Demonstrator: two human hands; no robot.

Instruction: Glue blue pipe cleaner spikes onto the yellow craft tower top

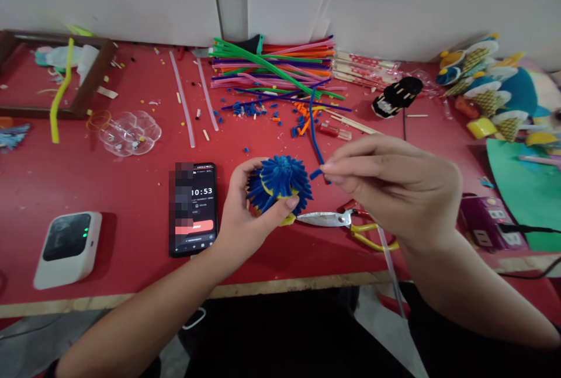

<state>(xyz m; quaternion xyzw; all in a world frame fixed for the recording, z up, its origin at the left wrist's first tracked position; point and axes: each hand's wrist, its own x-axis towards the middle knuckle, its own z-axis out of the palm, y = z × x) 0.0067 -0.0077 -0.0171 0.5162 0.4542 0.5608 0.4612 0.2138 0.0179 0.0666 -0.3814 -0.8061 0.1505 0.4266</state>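
Observation:
My left hand [249, 211] is wrapped round a blue and yellow pipe-cleaner piece [284, 176], with the thumb across its lower front. To the right, my right hand [390, 182] pinches a short blue pipe-cleaner bit [316, 173] between thumb and fingertips, a little apart from the piece. A long blue pipe cleaner [314, 127] runs up from near those fingertips toward the bundle. Scissors [326, 219] with yellow and red handles lie under the right hand, their tip close to the blue piece.
A phone [204, 208] and a white device [68, 249] lie at the left. Behind are a pipe-cleaner bundle [272, 65], a clear flower-shaped tray [131, 134] and a brown frame [94, 80]. A black figure [397, 97], finished crafts [486, 83] and a purple box [488, 223] stand right.

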